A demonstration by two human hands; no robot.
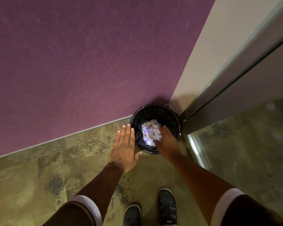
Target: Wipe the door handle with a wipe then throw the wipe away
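no text, label, brand, number or sign can be read anywhere in this view.

A purple wall (75, 62) fills the upper left; mottled olive carpet (39, 168) lies below; a glass panel (252, 136) stands right.
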